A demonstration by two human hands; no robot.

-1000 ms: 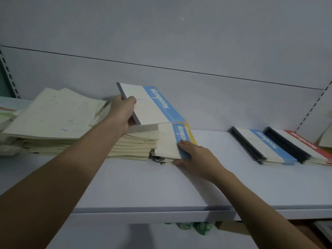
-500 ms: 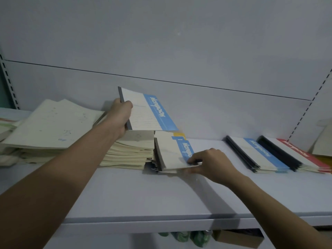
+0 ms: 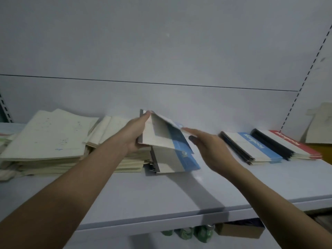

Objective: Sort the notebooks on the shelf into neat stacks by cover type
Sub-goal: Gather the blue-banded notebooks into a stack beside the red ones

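Note:
My left hand [image 3: 135,133] grips a blue-striped notebook [image 3: 161,133] by its dark spine, tilted above the shelf. Under it lies another blue-striped notebook [image 3: 177,161] on a small pile beside the cream stack [image 3: 125,162]. My right hand [image 3: 208,146] hovers just right of the held notebook with fingers straight and holds nothing. A neat stack of blue-striped notebooks [image 3: 255,148] and a stack of red-striped notebooks [image 3: 291,144] lie at the right of the shelf. Loose cream-covered notebooks [image 3: 48,135] are piled on the left.
The white shelf board [image 3: 161,200] has its front edge near me and a grey back panel [image 3: 161,51] behind. A cream paper item [image 3: 319,123] leans at the far right. Green cans [image 3: 194,232] and a cardboard box [image 3: 239,230] sit below the shelf.
My right hand let go of the lower blue notebook and lifted, fingers now straight. My left hand tilted its notebook down and to the right, over the small pile.

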